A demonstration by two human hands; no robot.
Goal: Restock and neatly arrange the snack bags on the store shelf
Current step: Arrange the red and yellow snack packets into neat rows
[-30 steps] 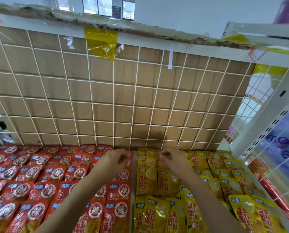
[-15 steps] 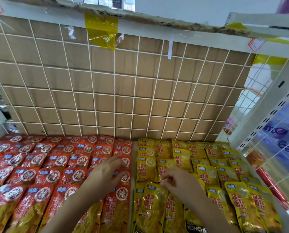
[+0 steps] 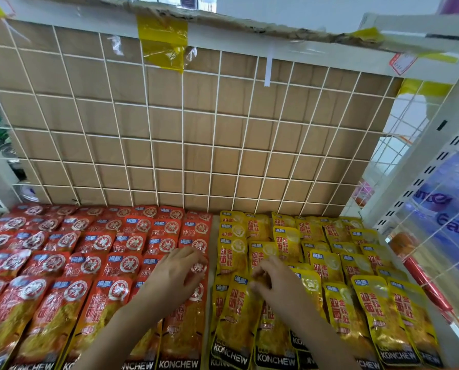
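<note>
The left hand (image 3: pixel 175 276) lies flat with its fingers spread and relaxed, palm down on the red foil snack bags (image 3: pixel 63 263), over the column nearest the middle of the shelf. It holds nothing; the fingertips rest on the round white emblem of one bag. Just beside it, across a narrow pale strip of bare white shelf floor (image 3: pixel 210 295), the right hand (image 3: pixel 275 283) sits on the yellow foil snack bags (image 3: pixel 369 311). Its fingers are curled in tight at the top corner of one front yellow bag (image 3: pixel 236 311), but the spot is blurred and I cannot tell whether they pinch it or only touch it.

The shelf is filled in two blocks. The red bags cover the left part in several overlapping rows, each lying face up with the one behind peeking out above it. The yellow bags cover the right part the same way, though their columns sit a little less straight, some tilted. The front rows of both colours show a black band reading KONCHEW.

Behind the bags stands a white wire grid panel (image 3: pixel 214 143) backed with brown cardboard (image 3: pixel 169 110), and a patch of yellow tape (image 3: pixel 161 41) hangs over its top rail. At the right rises a white slotted metal upright (image 3: pixel 423 161).
</note>
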